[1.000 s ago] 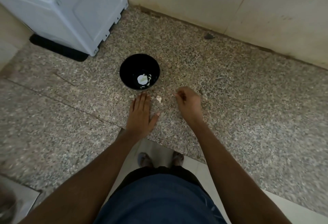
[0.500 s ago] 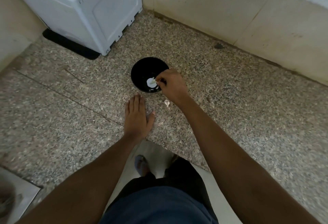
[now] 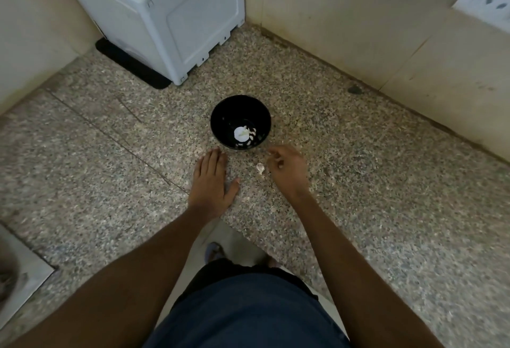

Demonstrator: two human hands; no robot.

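**Right hand back at the loose clove**

The garlic clove (image 3: 260,168) lies on the surface (image 3: 358,182) at centre frame, just left of the right hand (image 3: 288,167), its long axis roughly up-frame. That grip is loosely curled and looks empty. The left hand (image 3: 211,182) lies flat, farther off. Half a second ago the right hand was over the black bowl (image 3: 229,111); it has withdrawn down-frame.

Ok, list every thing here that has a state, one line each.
black bowl: upright on the counter, white bits at its bottom.
white bits: lying inside the bowl.
pale piece: loose on the counter, outside the bowl, between the hands.
left hand: flat, palm down on the counter, holding nothing.
right hand: fingers loosely curled beside the pale piece, nothing seen in them.
white appliance: standing in the corner.
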